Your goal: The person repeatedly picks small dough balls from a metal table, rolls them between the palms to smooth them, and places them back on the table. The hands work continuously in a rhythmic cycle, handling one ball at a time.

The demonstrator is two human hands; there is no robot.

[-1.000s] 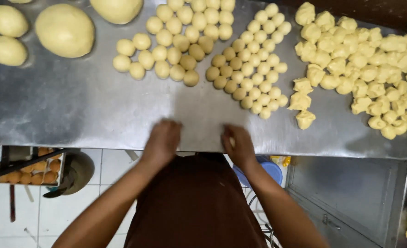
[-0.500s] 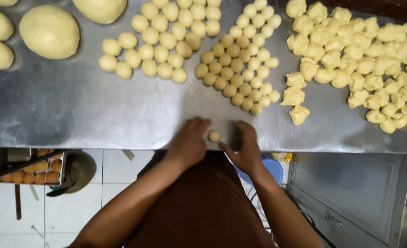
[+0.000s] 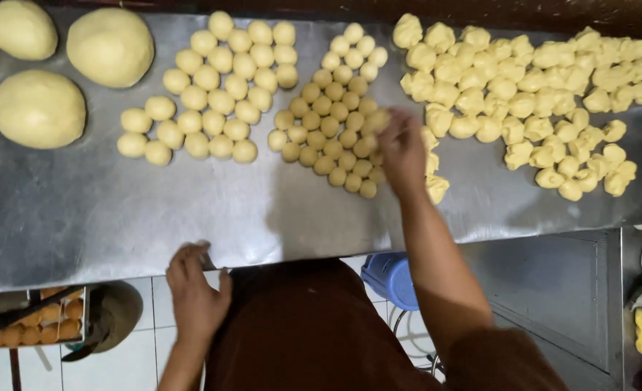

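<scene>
My right hand (image 3: pixel 402 148) reaches out over the steel table (image 3: pixel 82 217) and holds a small rolled dough ball (image 3: pixel 376 120) at the right edge of a cluster of small round dough balls (image 3: pixel 332 123). My left hand (image 3: pixel 194 289) rests at the table's near edge, fingers loosely curled, holding nothing. Rough torn dough pieces (image 3: pixel 538 94) lie in a heap to the right of my right hand. A second cluster of larger round dough balls (image 3: pixel 220 87) sits left of the first.
Big smooth dough mounds (image 3: pixel 39 108) lie at the table's far left. Below the table edge are a tray of orange-brown baked pieces (image 3: pixel 35 326), a blue stool (image 3: pixel 390 279), white floor tiles and a grey cabinet (image 3: pixel 552 289).
Both hands were together at the table's near edge rolling a dough piece. Now my right hand has carried the ball up to the small-ball cluster; my left hand stayed at the edge.
</scene>
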